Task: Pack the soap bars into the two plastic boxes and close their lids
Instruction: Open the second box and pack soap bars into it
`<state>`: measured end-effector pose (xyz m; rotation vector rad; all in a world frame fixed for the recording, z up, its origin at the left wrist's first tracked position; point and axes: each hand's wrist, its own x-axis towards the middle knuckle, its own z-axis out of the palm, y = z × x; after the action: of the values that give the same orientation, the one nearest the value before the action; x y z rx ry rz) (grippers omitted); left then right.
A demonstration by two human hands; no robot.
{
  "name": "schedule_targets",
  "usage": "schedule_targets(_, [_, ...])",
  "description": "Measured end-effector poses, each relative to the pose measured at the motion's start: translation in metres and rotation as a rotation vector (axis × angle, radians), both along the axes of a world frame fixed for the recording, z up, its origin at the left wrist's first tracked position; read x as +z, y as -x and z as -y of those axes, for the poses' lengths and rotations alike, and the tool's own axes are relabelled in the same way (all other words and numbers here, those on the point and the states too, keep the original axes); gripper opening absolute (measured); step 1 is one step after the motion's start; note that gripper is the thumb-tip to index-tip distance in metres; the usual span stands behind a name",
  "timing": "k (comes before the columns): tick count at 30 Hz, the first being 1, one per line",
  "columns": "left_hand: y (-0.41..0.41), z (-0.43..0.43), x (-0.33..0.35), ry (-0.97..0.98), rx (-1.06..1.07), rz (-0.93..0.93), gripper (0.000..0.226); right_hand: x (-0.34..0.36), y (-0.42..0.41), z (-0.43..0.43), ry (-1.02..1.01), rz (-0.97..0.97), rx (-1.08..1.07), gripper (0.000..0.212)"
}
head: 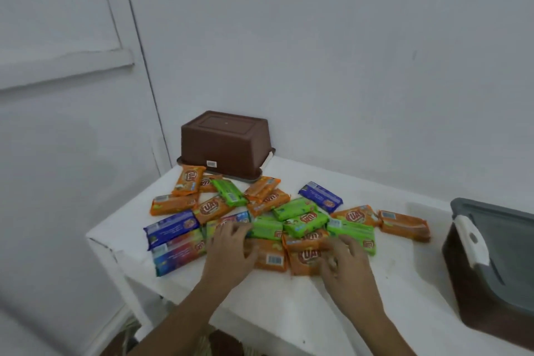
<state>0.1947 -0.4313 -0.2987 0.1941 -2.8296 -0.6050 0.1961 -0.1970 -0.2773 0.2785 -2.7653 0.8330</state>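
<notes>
Tabletop, white, fills the room's corner. One brown box sits upside down at its back, and a second box wearing a grey lid stands at the right edge. Soap bars lie heaped between them. Left grip and right grip rest spread wide on the nearest bars, clasping none.
</notes>
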Motion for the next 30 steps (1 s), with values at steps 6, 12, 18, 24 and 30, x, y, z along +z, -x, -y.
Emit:
schedule_targets(6, [0.015,0.037,0.002,0.005,0.031,0.013,0.042,-0.004,0.031,0.055,-0.273,0.057,-0.017,0.034])
schedule_targets(12, [0.05,0.078,0.001,0.052,0.019,0.049,0.043,-0.003,0.086,0.1,-0.318,0.059,-0.031,0.034])
schedule_targets(18, [0.095,0.121,0.005,0.128,0.05,-0.001,0.056,-0.01,0.146,0.14,-0.263,0.035,0.041,0.029])
schedule_targets(24, [0.146,0.168,0.014,0.13,0.184,0.002,0.038,0.001,0.203,0.177,-0.113,0.144,0.029,0.028])
schedule_targets(30, [0.196,0.216,0.022,-0.027,0.301,0.067,0.046,0.005,0.244,0.201,-0.103,0.257,-0.073,0.049])
